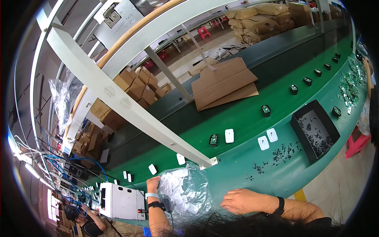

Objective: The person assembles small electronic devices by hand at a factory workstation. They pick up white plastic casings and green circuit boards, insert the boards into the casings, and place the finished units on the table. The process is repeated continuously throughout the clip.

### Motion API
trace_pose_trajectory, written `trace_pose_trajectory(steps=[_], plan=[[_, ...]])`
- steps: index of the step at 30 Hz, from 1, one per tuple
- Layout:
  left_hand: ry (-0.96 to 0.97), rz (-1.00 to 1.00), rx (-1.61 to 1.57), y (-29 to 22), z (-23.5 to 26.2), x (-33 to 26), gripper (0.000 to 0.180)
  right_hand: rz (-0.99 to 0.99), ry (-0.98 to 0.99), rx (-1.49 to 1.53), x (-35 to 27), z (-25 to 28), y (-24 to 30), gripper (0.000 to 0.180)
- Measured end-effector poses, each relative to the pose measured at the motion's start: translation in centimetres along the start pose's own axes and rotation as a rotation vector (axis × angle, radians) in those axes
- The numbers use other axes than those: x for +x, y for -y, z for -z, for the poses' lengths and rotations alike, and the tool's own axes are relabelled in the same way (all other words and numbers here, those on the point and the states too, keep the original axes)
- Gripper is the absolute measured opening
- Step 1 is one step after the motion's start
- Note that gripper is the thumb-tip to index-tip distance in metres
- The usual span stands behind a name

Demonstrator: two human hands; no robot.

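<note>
Green belt (241, 124) beyond post (126, 102) and bag (202, 179)

Head view: the left grip (153, 184), a bare hand, was at the left edge of a clear plastic bag (202, 178) holding white pieces (172, 184). The right grip (241, 200) was just right of the bag, palm down, over the green counter (227, 172). Beyond — a green belt (242, 120) bearing black housings (213, 140) and white plates (229, 136). Small black parts (281, 154) lay scattered beside an open black box (302, 137).
</note>
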State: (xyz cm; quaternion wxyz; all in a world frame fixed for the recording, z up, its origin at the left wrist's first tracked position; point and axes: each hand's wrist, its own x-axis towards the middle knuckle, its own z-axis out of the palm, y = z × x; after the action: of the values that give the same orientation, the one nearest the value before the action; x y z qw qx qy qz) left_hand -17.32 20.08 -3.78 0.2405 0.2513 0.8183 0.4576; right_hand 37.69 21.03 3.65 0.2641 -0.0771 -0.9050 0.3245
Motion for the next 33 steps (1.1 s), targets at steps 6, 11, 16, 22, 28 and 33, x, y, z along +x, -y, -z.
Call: trace_pose_trajectory(steps=[6, 11, 16, 22, 28, 33], plan=[[0.186, -0.387, -0.039, -11.3, 0.8, -10.1, 0.012, -0.002, 0.012, 0.037, 0.0, -0.7, -1.2, 0.015], [0.155, -0.425, -0.099, -17.7, -0.3, -15.6, 0.011, -0.051, 0.053, 0.061, 1.4, -1.8, -1.3, 0.015], [0.059, -0.462, -0.161, -17.3, 0.8, -15.2, 0.011, -0.149, 0.068, -0.039, 0.5, -4.1, -3.0, 0.017], [-0.257, -0.538, 0.227, -13.1, 3.4, -12.1, 0.016, -0.325, -0.018, -0.208, -0.7, -3.5, -3.7, 0.015], [-0.310, -0.694, 0.463, -13.0, -3.8, -23.0, 0.031, -0.502, -0.290, -0.303, -3.0, -0.3, -3.9, 0.006], [0.355, -0.721, 0.533, -9.4, -14.6, -30.2, 0.039, -0.659, -0.409, -0.349, -5.7, 3.6, -2.9, 0.008]])
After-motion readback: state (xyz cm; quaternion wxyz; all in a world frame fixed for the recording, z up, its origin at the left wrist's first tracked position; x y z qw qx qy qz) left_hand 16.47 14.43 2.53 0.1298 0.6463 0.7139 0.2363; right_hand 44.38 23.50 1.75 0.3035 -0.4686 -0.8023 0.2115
